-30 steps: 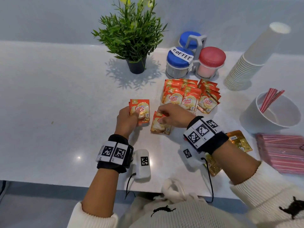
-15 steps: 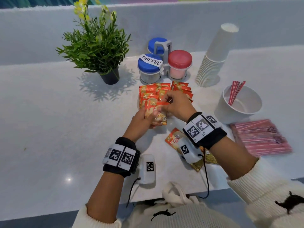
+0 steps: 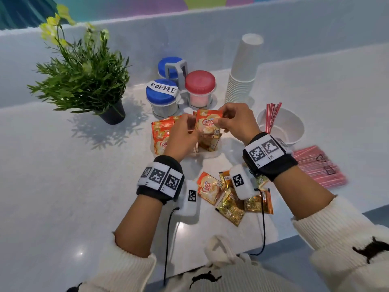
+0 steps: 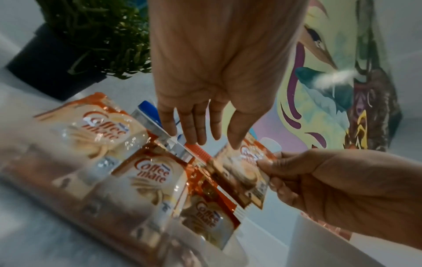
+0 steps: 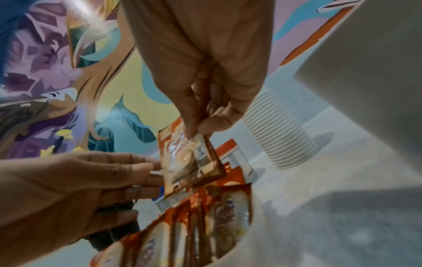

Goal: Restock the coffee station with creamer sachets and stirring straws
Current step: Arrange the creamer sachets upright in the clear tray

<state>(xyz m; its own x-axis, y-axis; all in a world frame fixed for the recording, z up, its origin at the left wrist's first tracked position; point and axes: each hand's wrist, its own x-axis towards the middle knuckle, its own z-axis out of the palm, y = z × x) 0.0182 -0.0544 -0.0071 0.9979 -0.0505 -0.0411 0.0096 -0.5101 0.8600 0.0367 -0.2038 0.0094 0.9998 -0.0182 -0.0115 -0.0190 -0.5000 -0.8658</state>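
My right hand [image 3: 229,121] pinches one orange Coffee-mate creamer sachet [image 3: 207,123] by its top edge, upright above the rows of sachets [image 3: 162,135] lined up on the counter. In the right wrist view thumb and forefinger [image 5: 194,124] clamp the sachet [image 5: 189,159]. My left hand [image 3: 182,134] is beside it, fingers straight [image 4: 194,126], fingertips touching the sachet's [image 4: 242,168] left edge. Red stirring straws [image 3: 272,114] stand in a white bowl [image 3: 294,131] to the right.
Blue and red lidded jars [image 3: 162,98] stand right behind the sachet rows, a cup stack [image 3: 244,70] and a potted plant [image 3: 84,81] either side. Loose sachets [image 3: 210,187] lie near the front edge; a pink straw pack [image 3: 320,169] at right.
Both hands moved away from me to the sachet rows. The sachet went from my left hand into my right hand's pinch and rose upright; my left fingers straightened.
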